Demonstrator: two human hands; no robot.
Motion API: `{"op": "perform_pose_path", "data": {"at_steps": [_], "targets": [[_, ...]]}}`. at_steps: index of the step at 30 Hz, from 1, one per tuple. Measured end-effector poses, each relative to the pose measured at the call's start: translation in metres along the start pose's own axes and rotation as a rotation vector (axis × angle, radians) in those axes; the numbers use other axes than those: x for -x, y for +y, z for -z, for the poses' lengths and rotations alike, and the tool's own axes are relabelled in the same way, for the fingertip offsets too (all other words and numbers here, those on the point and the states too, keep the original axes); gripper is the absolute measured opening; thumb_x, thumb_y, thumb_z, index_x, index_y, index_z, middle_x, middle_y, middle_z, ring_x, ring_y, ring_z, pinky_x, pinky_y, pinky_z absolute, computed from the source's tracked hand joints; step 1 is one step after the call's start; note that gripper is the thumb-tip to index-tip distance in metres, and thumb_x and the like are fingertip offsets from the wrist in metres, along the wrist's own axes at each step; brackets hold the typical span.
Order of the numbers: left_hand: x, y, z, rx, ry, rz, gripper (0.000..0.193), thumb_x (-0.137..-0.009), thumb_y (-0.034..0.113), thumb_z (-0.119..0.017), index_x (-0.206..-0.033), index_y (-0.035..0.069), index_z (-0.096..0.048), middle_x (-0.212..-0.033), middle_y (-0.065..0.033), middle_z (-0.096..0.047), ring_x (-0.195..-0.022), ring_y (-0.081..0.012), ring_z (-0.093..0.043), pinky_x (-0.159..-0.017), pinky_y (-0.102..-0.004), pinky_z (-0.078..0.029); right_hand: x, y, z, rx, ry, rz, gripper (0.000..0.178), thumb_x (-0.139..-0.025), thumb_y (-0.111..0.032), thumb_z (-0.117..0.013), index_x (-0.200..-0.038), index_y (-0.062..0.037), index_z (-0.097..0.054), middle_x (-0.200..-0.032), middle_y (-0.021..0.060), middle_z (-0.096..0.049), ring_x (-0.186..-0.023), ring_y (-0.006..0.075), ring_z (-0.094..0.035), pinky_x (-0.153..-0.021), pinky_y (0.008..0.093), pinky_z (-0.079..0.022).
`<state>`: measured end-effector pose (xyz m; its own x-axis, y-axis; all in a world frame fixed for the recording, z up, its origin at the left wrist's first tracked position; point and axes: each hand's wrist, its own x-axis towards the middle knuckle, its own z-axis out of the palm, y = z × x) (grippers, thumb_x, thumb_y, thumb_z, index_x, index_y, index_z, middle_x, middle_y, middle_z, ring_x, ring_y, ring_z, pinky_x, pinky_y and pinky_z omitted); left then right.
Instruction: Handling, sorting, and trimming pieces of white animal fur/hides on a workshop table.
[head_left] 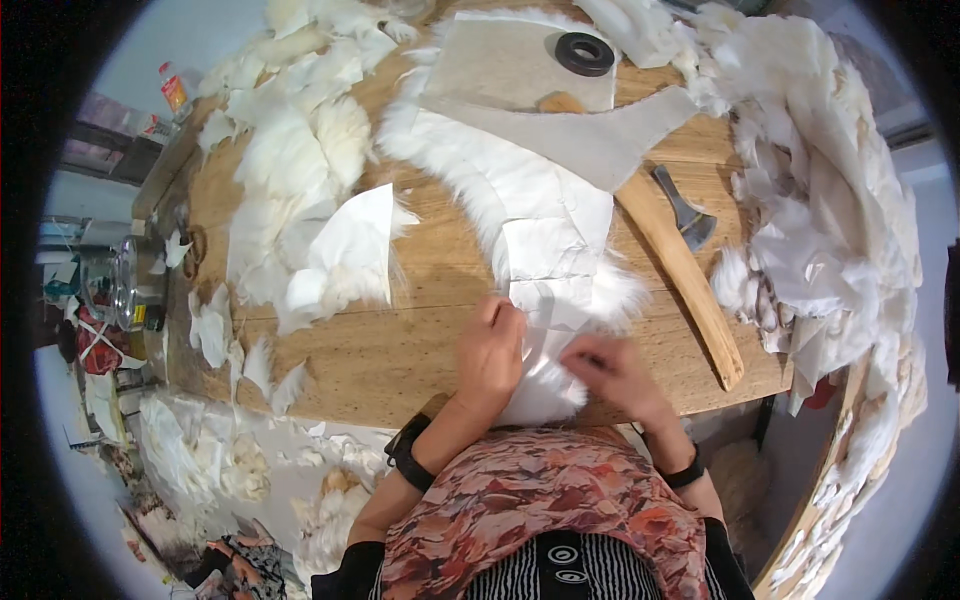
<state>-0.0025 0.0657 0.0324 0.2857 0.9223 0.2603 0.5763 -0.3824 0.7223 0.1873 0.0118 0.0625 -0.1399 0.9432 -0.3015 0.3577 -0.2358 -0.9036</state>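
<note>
A long white fur pelt (548, 250) lies skin side up down the middle of the table, its lower end reaching the front edge. My left hand (490, 350) is closed, fingers pinching the pelt's left edge near that end. Just across the pelt, my right hand (615, 378) is blurred by motion. Its fingers are curled, with something small and dark at them that I cannot make out. A pale grey curved pattern piece (620, 135) rests over the pelt's far part.
A curved wooden stick (685, 285) and a dark metal blade (688, 212) lie at the right. Behind are a beige sheet (480, 60) and a black tape roll (585, 54). White fur scraps (300, 150) cover the left; a fur heap (815, 230) hangs along the right edge.
</note>
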Motion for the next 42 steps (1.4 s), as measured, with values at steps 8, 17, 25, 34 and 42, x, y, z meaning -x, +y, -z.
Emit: {"op": "perform_pose_path", "data": {"at_steps": [8, 17, 25, 34, 42], "targets": [[0.004, -0.004, -0.007, -0.107, -0.067, -0.009, 0.012, -0.078, -0.002, -0.057, -0.09, -0.002, -0.055, -0.095, -0.0168, -0.056, -0.08, -0.0372, -0.057, -0.066, -0.0442, -0.046, -0.006, 0.001, 0.069, -0.793, 0.461, 0.044, 0.009, -0.091, -0.007, -0.059, -0.092, -0.0043, -0.067, -0.06, -0.0079, -0.045, -0.047, 0.0007, -0.027, -0.043, 0.0209, -0.02], [0.001, 0.01, 0.016, 0.47, -0.233, 0.003, 0.012, -0.08, 0.005, -0.07, -0.091, 0.004, -0.067, -0.09, -0.0123, -0.06, -0.08, -0.028, -0.06, -0.068, -0.035, -0.048, 0.001, -0.063, 0.004, -0.022, -0.277, 0.304, 0.014, -0.081, -0.004, -0.068, -0.095, -0.0082, -0.067, -0.085, 0.011, -0.068, -0.074, 0.0254, -0.066, -0.068, 0.0323, -0.051], [0.011, 0.006, 0.004, 0.449, -0.072, 0.289, 0.018, -0.083, 0.004, -0.07, -0.101, 0.003, -0.069, -0.094, -0.0106, -0.06, -0.081, -0.0217, -0.059, -0.07, -0.0302, -0.048, 0.005, -0.023, -0.014, 0.261, -0.073, 0.25, 0.004, -0.083, -0.012, -0.066, -0.085, -0.0087, -0.066, -0.074, 0.0152, -0.064, -0.064, 0.0345, -0.063, -0.058, 0.0403, -0.049], [0.008, 0.008, 0.012, 0.471, -0.084, 0.225, 0.017, -0.081, -0.001, -0.065, -0.097, 0.005, -0.068, -0.093, -0.012, -0.06, -0.083, -0.0258, -0.06, -0.071, -0.0339, -0.048, 0.003, -0.073, 0.006, 0.291, -0.526, 0.169, 0.004, -0.084, -0.005, -0.064, -0.088, -0.0044, -0.066, -0.074, 0.0126, -0.065, -0.063, 0.0252, -0.064, -0.059, 0.0328, -0.048], [0.013, -0.001, 0.012, 0.779, -0.163, 0.107, 0.014, -0.087, 0.013, -0.07, -0.098, 0.004, -0.074, -0.093, -0.0104, -0.06, -0.086, -0.0215, -0.059, -0.077, -0.0304, -0.047, -0.011, -0.034, 0.0, 0.288, 0.044, 0.03, 0.006, -0.083, -0.01, -0.067, -0.087, -0.0063, -0.067, -0.079, 0.0156, -0.066, -0.069, 0.0307, -0.066, -0.06, 0.0378, -0.05]]}}
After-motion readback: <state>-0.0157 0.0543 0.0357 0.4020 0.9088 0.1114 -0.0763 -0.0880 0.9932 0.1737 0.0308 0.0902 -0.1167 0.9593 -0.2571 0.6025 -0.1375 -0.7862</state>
